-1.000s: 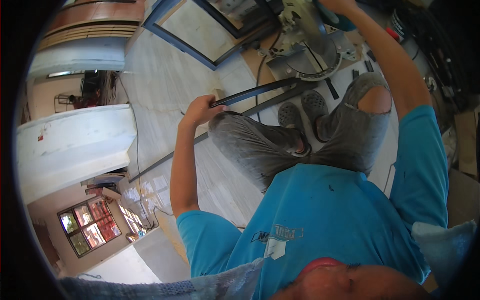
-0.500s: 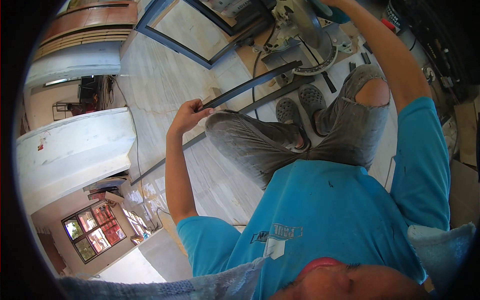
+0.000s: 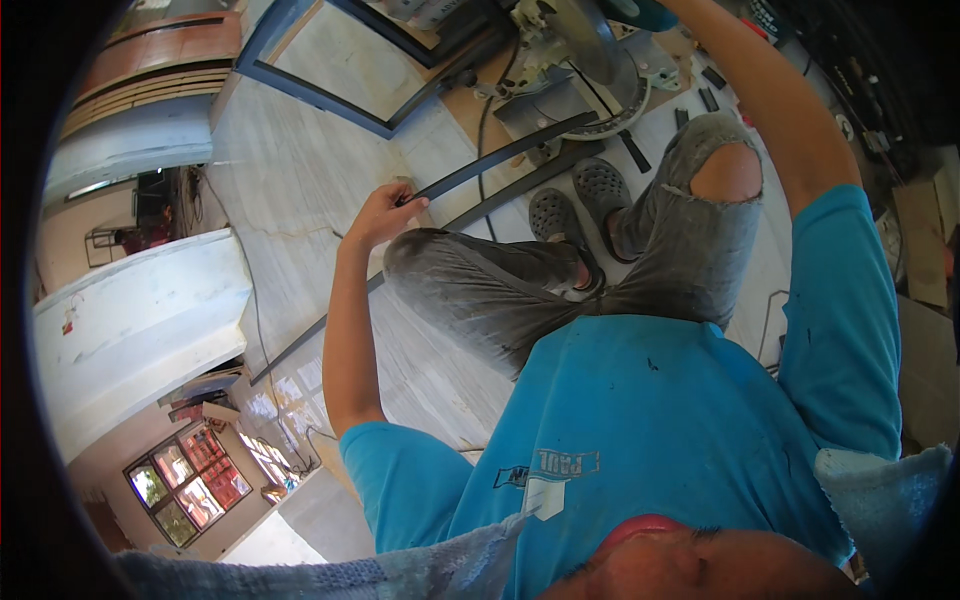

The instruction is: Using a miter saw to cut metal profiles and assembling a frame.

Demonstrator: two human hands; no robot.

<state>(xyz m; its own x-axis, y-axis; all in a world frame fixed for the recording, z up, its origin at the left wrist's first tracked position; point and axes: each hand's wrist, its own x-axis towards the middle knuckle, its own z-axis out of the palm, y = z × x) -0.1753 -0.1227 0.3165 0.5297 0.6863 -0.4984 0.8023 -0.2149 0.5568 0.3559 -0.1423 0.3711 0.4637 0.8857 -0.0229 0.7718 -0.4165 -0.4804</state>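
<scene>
The left hand pinched the dark strip, whose far end had shifted up over the saw base. I couldn't make out the fingers of the right hand.

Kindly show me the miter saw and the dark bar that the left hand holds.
Miter saw point(image 3: 592, 48): head view, on its grey blade guard.
Dark bar point(image 3: 503, 156): head view, middle of its length.

The fisheye view from the person's head looks steeply down: the blue shirt sits near at lower centre, the trousers farther off mid-frame, the saw beyond them at the top, right of centre, straight edges bowing toward the left side
</scene>
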